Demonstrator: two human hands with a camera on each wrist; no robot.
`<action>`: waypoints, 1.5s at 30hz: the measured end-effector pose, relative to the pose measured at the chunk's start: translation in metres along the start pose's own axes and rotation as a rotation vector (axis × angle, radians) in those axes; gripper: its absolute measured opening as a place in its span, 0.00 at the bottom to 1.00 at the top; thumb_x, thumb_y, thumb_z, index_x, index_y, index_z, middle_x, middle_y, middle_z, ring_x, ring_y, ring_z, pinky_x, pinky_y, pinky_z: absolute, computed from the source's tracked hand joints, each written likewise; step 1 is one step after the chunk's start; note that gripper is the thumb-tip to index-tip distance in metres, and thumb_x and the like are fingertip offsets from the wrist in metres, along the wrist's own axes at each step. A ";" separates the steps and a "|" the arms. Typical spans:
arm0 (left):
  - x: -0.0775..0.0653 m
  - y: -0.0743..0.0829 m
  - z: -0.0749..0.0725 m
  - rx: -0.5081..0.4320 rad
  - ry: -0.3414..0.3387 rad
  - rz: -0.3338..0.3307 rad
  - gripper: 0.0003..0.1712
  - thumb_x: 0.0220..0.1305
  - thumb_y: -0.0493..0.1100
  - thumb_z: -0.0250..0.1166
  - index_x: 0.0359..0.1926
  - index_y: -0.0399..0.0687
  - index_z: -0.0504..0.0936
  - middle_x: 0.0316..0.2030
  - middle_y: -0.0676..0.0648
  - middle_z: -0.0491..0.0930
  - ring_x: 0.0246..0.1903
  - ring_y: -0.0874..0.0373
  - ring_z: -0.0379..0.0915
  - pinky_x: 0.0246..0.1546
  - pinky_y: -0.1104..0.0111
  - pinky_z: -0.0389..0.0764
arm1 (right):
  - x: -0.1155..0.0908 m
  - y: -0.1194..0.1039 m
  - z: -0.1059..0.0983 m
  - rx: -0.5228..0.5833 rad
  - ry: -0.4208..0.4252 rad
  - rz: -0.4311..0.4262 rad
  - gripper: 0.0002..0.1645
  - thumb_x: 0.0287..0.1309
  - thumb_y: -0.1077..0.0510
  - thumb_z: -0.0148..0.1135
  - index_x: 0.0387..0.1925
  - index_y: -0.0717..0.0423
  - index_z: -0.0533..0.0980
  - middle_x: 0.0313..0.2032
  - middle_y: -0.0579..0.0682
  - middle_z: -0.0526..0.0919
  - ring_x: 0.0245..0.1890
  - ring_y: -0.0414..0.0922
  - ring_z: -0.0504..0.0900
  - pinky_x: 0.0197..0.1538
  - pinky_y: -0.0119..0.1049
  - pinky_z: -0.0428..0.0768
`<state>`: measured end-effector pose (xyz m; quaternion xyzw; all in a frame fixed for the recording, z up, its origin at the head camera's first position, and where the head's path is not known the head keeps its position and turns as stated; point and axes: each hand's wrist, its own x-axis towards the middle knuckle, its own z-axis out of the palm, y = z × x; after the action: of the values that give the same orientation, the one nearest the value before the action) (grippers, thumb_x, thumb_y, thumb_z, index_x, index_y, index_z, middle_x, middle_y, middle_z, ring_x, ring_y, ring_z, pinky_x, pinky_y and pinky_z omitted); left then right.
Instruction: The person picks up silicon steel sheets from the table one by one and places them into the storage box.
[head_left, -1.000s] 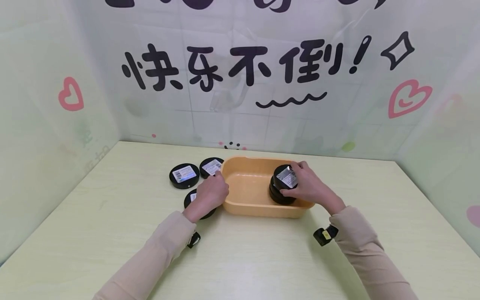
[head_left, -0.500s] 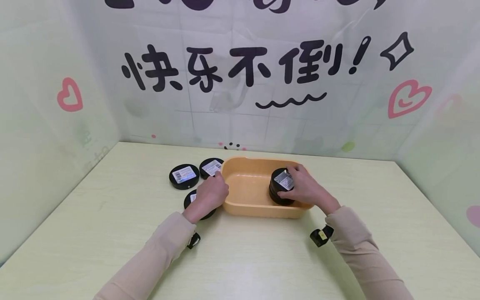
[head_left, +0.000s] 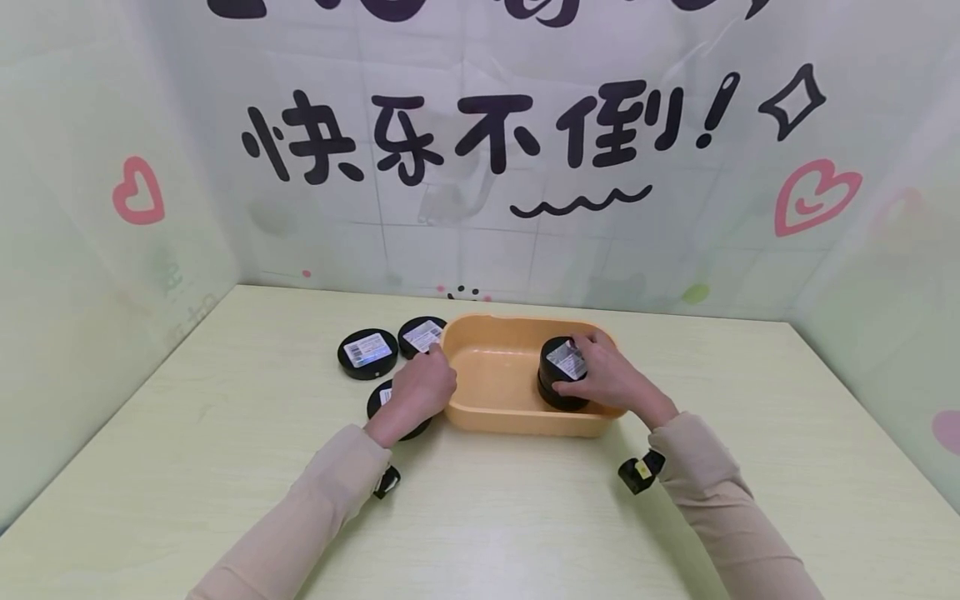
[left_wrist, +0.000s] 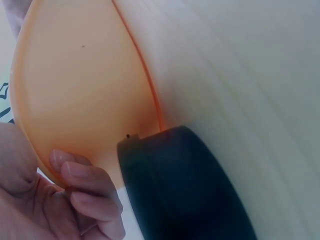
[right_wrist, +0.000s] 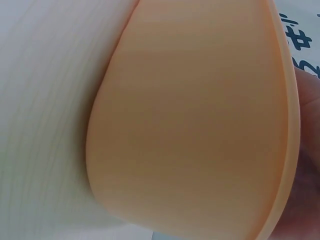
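Observation:
In the head view an orange plastic basin [head_left: 491,377] stands on the table. My left hand [head_left: 425,385] grips its left rim; in the left wrist view the fingers [left_wrist: 82,172] curl against the outer wall, with the thumb on the rim's other side. Inside the basin's right end is a stack of round black discs. My right hand [head_left: 609,372] holds the top labelled black disc [head_left: 552,354] by its edges, level on the black disc [head_left: 557,397] below. The right wrist view shows mostly the basin's outer wall [right_wrist: 190,120], hiding the fingertips.
Left of the basin lie more labelled black discs: one disc [head_left: 367,353] apart, one disc [head_left: 421,335] by the basin's far left corner, and one disc [head_left: 381,398] partly under my left forearm. A printed fabric wall [head_left: 480,250] closes off the table's back.
My right hand has lowered the tilted black disc, which now lies flat on the stack, and it keeps hold of it. My left hand stays on the basin rim.

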<state>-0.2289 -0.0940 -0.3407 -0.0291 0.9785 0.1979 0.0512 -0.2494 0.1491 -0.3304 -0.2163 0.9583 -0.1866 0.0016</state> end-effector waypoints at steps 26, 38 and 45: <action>0.001 0.000 -0.002 -0.016 -0.003 0.000 0.30 0.63 0.41 0.49 0.60 0.26 0.55 0.25 0.40 0.71 0.20 0.54 0.70 0.16 0.69 0.67 | 0.005 0.003 0.002 0.035 -0.050 0.056 0.54 0.42 0.47 0.68 0.62 0.72 0.52 0.57 0.73 0.56 0.53 0.60 0.65 0.54 0.52 0.65; 0.002 -0.001 -0.002 -0.012 0.000 -0.001 0.29 0.62 0.41 0.48 0.60 0.26 0.57 0.26 0.40 0.72 0.22 0.53 0.70 0.17 0.68 0.67 | 0.004 0.002 0.007 0.066 -0.016 0.065 0.54 0.44 0.46 0.66 0.63 0.71 0.50 0.57 0.72 0.55 0.52 0.59 0.65 0.53 0.51 0.66; 0.002 -0.001 -0.001 -0.006 -0.004 -0.005 0.30 0.63 0.42 0.48 0.61 0.26 0.55 0.26 0.40 0.72 0.22 0.53 0.70 0.17 0.68 0.68 | 0.002 0.003 0.009 0.079 -0.011 0.069 0.55 0.43 0.45 0.67 0.63 0.70 0.49 0.58 0.72 0.54 0.53 0.59 0.64 0.54 0.52 0.66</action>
<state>-0.2309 -0.0952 -0.3403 -0.0312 0.9777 0.2006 0.0537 -0.2519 0.1471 -0.3391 -0.1840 0.9571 -0.2229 0.0218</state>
